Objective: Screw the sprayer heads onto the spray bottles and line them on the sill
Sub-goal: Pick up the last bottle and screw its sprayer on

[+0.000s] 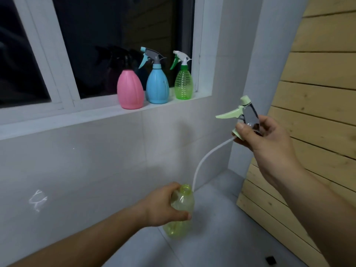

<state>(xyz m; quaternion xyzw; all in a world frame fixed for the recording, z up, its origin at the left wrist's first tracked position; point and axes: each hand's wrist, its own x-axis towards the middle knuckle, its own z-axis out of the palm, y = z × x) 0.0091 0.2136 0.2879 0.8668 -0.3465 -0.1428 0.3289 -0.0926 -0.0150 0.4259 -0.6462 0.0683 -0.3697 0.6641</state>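
Note:
My left hand [163, 206] grips a clear yellow-green bottle [183, 207] with an open neck, held low in front of the wall. My right hand [264, 139] holds a pale green and grey sprayer head [244, 112] up and to the right. Its white tube [204, 160] curves down, and the tube's end sits beside the bottle's neck, just outside the opening. On the white sill [96, 114] stand a pink bottle [130, 89] with a black head, a blue bottle [157, 85] with a blue-grey head, and a clear green bottle [183, 83] with a white-green head.
A dark window [115, 35] sits behind the sill. A white tiled wall [96, 160] runs below it. A slatted wooden panel [317, 93] stands on the right. The grey tiled floor [212, 237] has a small dark drain [270, 260].

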